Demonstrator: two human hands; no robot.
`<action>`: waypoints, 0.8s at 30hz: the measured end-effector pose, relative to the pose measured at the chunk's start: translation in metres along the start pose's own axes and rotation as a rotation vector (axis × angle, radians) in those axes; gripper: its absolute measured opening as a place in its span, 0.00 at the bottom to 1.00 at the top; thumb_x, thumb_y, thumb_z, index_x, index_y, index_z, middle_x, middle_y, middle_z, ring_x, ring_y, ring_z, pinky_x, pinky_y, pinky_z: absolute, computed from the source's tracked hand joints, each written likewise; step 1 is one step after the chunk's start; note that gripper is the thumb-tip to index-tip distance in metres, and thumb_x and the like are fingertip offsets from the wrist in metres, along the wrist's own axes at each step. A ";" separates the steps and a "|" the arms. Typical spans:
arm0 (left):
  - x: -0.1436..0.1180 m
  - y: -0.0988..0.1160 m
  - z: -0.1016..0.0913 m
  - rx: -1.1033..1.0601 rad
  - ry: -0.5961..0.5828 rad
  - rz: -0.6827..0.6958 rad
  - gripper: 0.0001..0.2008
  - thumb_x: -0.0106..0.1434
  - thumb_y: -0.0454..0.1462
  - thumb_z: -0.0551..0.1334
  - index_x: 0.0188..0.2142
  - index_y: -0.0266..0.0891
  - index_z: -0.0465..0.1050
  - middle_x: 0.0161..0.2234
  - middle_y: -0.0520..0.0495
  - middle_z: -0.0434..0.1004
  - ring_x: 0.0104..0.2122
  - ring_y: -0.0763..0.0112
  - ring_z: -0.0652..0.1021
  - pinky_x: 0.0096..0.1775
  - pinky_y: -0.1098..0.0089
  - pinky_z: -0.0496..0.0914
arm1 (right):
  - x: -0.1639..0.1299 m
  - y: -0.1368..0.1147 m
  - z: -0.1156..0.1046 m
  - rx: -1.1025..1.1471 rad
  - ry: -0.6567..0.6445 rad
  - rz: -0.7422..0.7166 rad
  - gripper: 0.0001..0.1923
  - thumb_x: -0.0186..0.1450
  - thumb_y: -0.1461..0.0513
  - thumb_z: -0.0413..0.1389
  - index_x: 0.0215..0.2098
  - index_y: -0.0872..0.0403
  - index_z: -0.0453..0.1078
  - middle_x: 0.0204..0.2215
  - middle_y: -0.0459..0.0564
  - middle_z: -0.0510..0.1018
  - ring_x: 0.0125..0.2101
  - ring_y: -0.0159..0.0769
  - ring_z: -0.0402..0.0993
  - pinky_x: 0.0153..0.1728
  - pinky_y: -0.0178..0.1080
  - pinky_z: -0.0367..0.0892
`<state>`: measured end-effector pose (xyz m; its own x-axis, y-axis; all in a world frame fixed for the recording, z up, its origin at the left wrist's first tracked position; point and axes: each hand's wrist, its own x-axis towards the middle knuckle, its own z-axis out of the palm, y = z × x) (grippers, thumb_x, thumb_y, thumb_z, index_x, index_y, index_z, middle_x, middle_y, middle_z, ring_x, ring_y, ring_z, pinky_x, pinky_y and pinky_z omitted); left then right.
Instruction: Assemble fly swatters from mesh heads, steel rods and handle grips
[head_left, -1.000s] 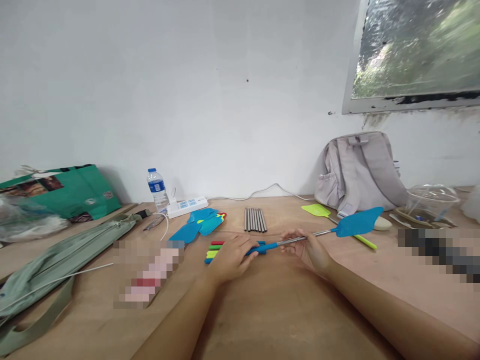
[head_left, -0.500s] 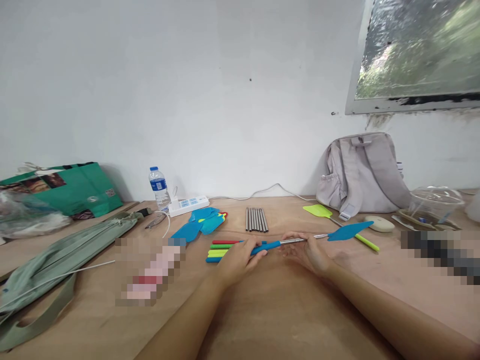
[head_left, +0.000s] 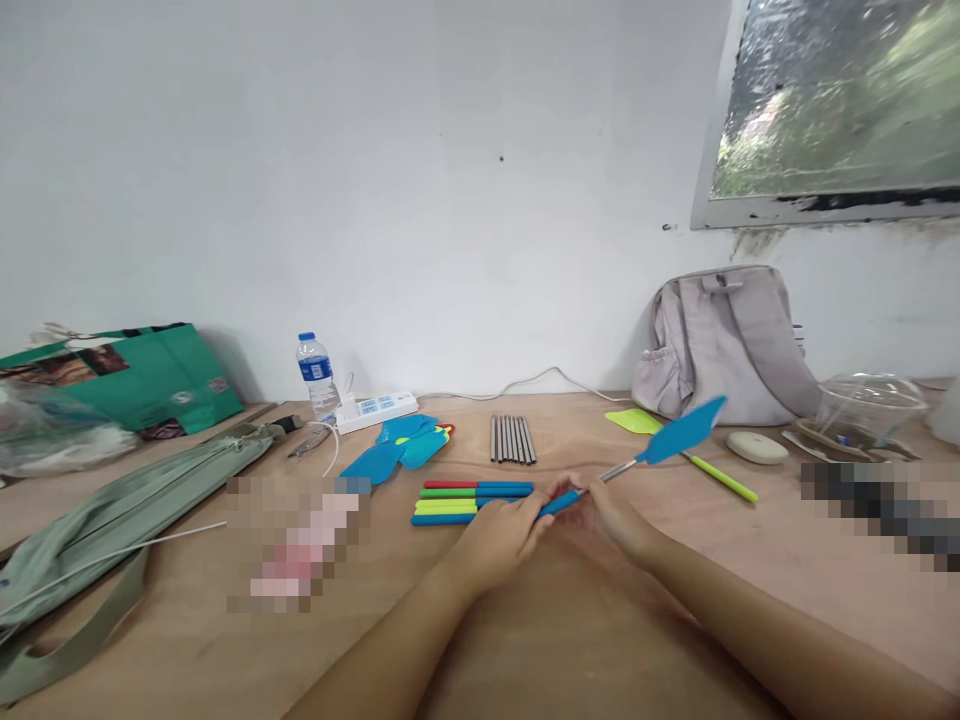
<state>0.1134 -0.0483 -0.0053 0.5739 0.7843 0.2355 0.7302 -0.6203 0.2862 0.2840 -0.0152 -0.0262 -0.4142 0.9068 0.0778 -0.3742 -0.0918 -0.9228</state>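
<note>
Between my two hands is a fly swatter with a flat blue head (head_left: 684, 432), a metal rod (head_left: 616, 471) and a blue handle (head_left: 562, 502). My left hand (head_left: 504, 530) is closed around the handle. The fingers of my right hand (head_left: 609, 512) pinch the rod close to the handle's end, partly hiding the joint. The swatter is tilted, its head raised to the right. Left of my left hand lies a row of coloured handles (head_left: 450, 492) in red, green, yellow and blue. Behind the hands lie several metal tubes (head_left: 513, 440) side by side.
A yellow-green fly swatter (head_left: 724, 478) lies to the right, beside a white oval case (head_left: 757, 447). Blue swatter heads (head_left: 420, 447) are piled at left behind the handles. A power strip (head_left: 377, 408), a water bottle (head_left: 316, 370) and a grey backpack (head_left: 735, 340) stand along the wall.
The swatter's head has swung upward, and its handle end has dropped. My hands have come closer together, with less rod showing between them. More of the handle row is uncovered.
</note>
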 end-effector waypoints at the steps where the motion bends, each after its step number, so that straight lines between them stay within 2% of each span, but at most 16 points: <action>1: 0.001 0.001 0.001 0.041 -0.012 -0.014 0.15 0.65 0.41 0.41 0.44 0.40 0.60 0.37 0.46 0.73 0.35 0.64 0.74 0.33 0.69 0.64 | 0.001 -0.004 -0.002 0.029 0.085 -0.020 0.09 0.50 0.57 0.57 0.22 0.54 0.66 0.23 0.46 0.73 0.29 0.34 0.69 0.31 0.37 0.63; 4: 0.002 0.004 0.005 0.095 -0.013 -0.078 0.17 0.65 0.41 0.38 0.42 0.39 0.60 0.34 0.45 0.73 0.33 0.64 0.74 0.31 0.70 0.64 | 0.004 -0.019 -0.010 0.229 0.310 -0.113 0.08 0.51 0.63 0.58 0.20 0.54 0.62 0.19 0.42 0.70 0.24 0.28 0.67 0.31 0.34 0.64; 6: 0.002 0.006 0.005 0.092 -0.015 -0.093 0.16 0.65 0.42 0.39 0.42 0.39 0.60 0.35 0.45 0.73 0.35 0.64 0.74 0.32 0.70 0.64 | 0.004 -0.025 -0.017 0.412 0.363 -0.166 0.12 0.53 0.63 0.57 0.17 0.54 0.57 0.13 0.39 0.63 0.18 0.25 0.62 0.28 0.33 0.64; 9: 0.002 0.009 0.005 0.097 -0.011 -0.091 0.15 0.65 0.42 0.42 0.42 0.40 0.61 0.37 0.45 0.73 0.37 0.64 0.74 0.33 0.70 0.65 | 0.003 -0.022 -0.027 0.584 0.375 -0.188 0.19 0.56 0.63 0.53 0.14 0.53 0.47 0.08 0.36 0.51 0.11 0.22 0.49 0.17 0.31 0.59; 13: 0.004 0.016 0.005 0.154 -0.019 -0.064 0.13 0.64 0.42 0.44 0.39 0.40 0.62 0.35 0.45 0.74 0.34 0.63 0.75 0.32 0.69 0.66 | 0.005 -0.008 -0.032 0.607 0.403 -0.227 0.23 0.58 0.63 0.48 0.14 0.53 0.37 0.07 0.35 0.42 0.09 0.23 0.39 0.09 0.31 0.47; 18: 0.004 0.025 0.014 0.294 -0.062 -0.082 0.12 0.64 0.41 0.44 0.39 0.39 0.62 0.31 0.44 0.74 0.31 0.61 0.76 0.28 0.69 0.67 | 0.006 0.004 -0.027 0.623 0.411 -0.347 0.23 0.61 0.62 0.45 0.15 0.53 0.36 0.08 0.35 0.39 0.09 0.24 0.33 0.08 0.31 0.43; 24: 0.001 0.033 0.022 0.374 -0.090 -0.045 0.13 0.65 0.40 0.41 0.39 0.39 0.61 0.30 0.43 0.73 0.27 0.60 0.76 0.24 0.68 0.68 | 0.005 0.020 -0.025 0.705 0.375 -0.340 0.21 0.61 0.65 0.42 0.15 0.53 0.34 0.08 0.36 0.38 0.10 0.24 0.30 0.08 0.29 0.41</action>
<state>0.1464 -0.0674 -0.0158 0.5563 0.8186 0.1429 0.8306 -0.5526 -0.0683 0.2950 -0.0023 -0.0532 0.0679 0.9957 0.0628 -0.9066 0.0878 -0.4128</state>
